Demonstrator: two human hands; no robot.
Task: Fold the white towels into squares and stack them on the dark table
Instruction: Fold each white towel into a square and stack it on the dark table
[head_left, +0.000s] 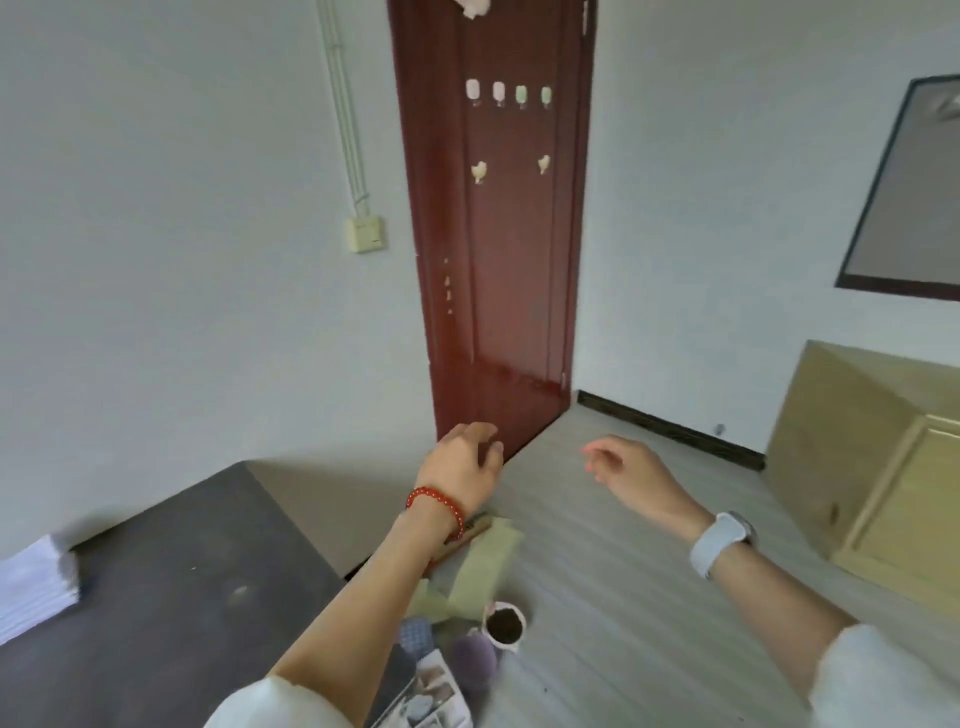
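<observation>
A stack of folded white towels (36, 587) lies at the far left edge of the dark table (171, 582). My left hand (462, 460), with a red bead bracelet on its wrist, hangs in the air past the table's right corner, fingers loosely curled and holding nothing. My right hand (631, 470), with a pale watch on its wrist, is raised over the floor, fingers relaxed and empty. Both hands are well to the right of the towel stack and apart from it.
A dark red door (498, 234) with small hooks stands ahead. On the floor by the table lie pale green wrapping (483, 566), a small pot of soil (505, 623) and other small items. A light wooden cabinet (872, 467) stands at right.
</observation>
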